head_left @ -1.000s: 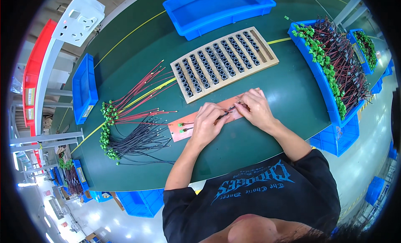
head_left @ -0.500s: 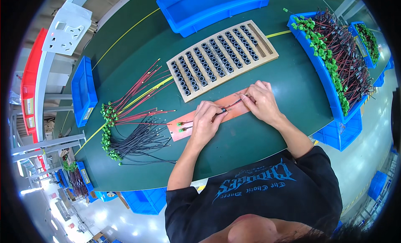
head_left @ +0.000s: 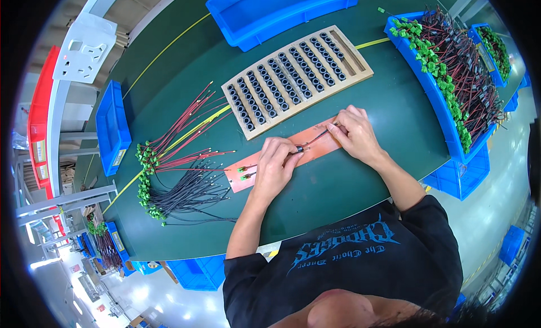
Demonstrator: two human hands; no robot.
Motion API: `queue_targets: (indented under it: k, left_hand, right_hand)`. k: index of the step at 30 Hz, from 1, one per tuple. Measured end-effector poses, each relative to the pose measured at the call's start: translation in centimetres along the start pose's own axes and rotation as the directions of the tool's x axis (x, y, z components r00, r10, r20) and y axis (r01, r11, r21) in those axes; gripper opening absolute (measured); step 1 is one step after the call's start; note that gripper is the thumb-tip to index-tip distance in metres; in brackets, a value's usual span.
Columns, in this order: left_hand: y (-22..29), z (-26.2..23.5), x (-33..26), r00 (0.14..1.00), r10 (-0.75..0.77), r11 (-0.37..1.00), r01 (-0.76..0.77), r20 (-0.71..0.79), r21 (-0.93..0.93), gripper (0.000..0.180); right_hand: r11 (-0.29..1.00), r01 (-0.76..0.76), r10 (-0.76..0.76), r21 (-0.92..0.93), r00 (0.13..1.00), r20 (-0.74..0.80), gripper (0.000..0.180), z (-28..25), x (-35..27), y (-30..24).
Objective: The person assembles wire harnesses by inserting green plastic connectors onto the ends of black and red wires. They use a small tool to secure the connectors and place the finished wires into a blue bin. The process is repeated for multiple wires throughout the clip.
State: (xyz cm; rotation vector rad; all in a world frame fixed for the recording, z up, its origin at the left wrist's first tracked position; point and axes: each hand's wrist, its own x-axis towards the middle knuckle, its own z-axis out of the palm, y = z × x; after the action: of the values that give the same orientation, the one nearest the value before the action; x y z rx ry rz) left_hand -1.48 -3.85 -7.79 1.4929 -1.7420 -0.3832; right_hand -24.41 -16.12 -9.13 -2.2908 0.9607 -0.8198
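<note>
A long copper-coloured board (head_left: 329, 150) lies on the green table in front of me, with small green connectors (head_left: 244, 173) on wires at its left end. Over its middle, my left hand (head_left: 275, 165) pinches a black ring (head_left: 300, 149) through which the wires run. Red and black wires (head_left: 320, 136) stretch from the ring to my right hand (head_left: 358, 137), whose thumb and fingers are closed on their far ends. The fingers hide the wire tips, and the left hand covers part of the wires.
Beyond the board stands a wooden tray (head_left: 310, 105) with rows of black rings. Loose red wires (head_left: 189, 116) and black wires (head_left: 191, 187) with green connectors lie at left. A blue bin (head_left: 431, 94) of wired parts is at right; another blue bin (head_left: 282, 34) stands behind.
My right hand has shifted slightly right and away from me, and the wires between my hands show a longer stretch. My left hand keeps its pinch on the ring.
</note>
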Motion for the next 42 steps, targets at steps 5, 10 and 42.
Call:
queue_targets:
  k: [5, 10, 42]
  left_hand:
    - [0.1, 0.5, -0.3, 0.998, 0.055, 0.993, -0.051, -0.040, 0.104, 0.022]
    - [-0.1, 0.8, -0.5, 0.991, -0.130, 0.991, 0.130, -0.015, -0.024, 0.031]
    - [-0.9, -0.8, -1.1, 0.998, -0.058, 0.993, 0.058, -0.003, 0.100, 0.022]
  right_hand:
    - [1.000, 0.003, -0.004, 0.005, 1.000, 0.012, 0.027, -0.2, 0.0, 0.1]
    - [1.000, 0.023, -0.023, 0.019, 1.000, 0.008, 0.025, -0.4, 0.0, 0.3]
    - [0.995, 0.093, -0.093, -0.026, 0.996, 0.006, 0.039, -4.3, 2.2, -1.0]
